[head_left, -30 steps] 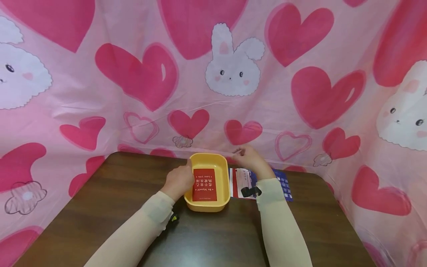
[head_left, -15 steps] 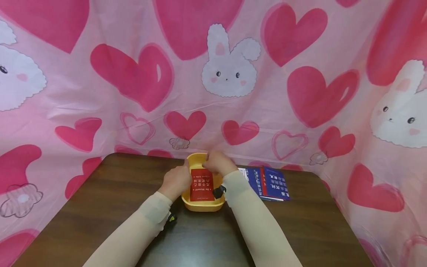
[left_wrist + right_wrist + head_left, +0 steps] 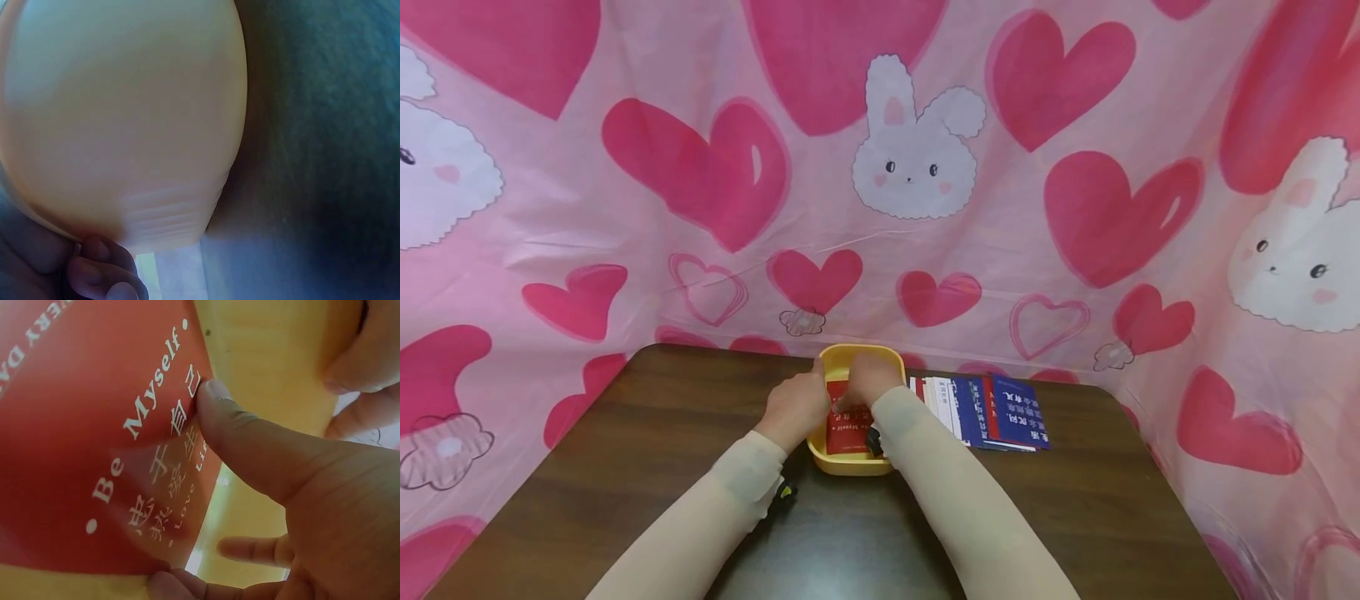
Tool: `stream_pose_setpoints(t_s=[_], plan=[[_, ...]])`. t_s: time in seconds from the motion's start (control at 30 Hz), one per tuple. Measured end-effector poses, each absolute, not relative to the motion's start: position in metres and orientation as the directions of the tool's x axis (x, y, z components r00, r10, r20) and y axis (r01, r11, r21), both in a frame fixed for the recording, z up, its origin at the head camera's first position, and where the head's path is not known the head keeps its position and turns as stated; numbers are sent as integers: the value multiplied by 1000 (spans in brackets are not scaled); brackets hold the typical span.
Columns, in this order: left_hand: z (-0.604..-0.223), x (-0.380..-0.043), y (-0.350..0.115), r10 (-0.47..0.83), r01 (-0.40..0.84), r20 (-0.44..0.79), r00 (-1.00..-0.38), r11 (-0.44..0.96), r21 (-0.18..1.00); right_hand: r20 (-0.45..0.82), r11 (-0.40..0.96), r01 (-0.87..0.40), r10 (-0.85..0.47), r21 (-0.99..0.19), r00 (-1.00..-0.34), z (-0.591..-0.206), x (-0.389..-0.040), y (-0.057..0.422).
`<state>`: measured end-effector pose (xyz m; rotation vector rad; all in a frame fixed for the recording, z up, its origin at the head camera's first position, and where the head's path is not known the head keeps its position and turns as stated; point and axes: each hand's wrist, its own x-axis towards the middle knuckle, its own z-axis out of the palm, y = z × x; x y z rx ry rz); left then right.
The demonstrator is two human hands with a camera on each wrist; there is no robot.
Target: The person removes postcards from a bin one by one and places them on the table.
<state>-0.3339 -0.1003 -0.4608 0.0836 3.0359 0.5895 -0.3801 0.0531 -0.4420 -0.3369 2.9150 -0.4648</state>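
Note:
A yellow plastic basin (image 3: 850,468) stands on the table towards its back edge. My left hand (image 3: 795,408) grips its left rim; in the left wrist view, curled fingers (image 3: 103,265) show low beside the basin's outer wall (image 3: 137,125). Inside the basin is a red card (image 3: 844,440) with white lettering, "Be Myself" among it. My right hand (image 3: 868,379) reaches into the basin and holds this card. In the right wrist view the thumb (image 3: 231,419) is at one edge of the red card (image 3: 75,456), and fingertips meet its lower corner.
Right of the basin, blue, white and red printed cards (image 3: 981,412) lie overlapped in a fanned row on the dark wooden table (image 3: 865,542). A pink cloth (image 3: 917,250) with hearts and rabbits hangs close behind the table.
My right hand has moved left from over the fanned cards into the basin, then down onto the red card. More of the fanned cards now show. My left hand stays on the rim.

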Motion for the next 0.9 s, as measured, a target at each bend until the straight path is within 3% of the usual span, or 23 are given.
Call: stream_pose_setpoints(t_s=[0.47, 0.7, 0.9], plan=[[-459, -334, -101, 51, 23, -66, -996, 926, 377, -306, 934, -149, -253, -325, -918, -459, -419, 55], [-459, -334, -101, 53, 30, -56, -997, 933, 357, -211, 935, -202, -268, -290, -940, -443, -402, 61], [-460, -335, -98, 48, 33, -38, -998, 945, 324, -140, 845, -178, -283, -505, -949, -429, -393, 75]])
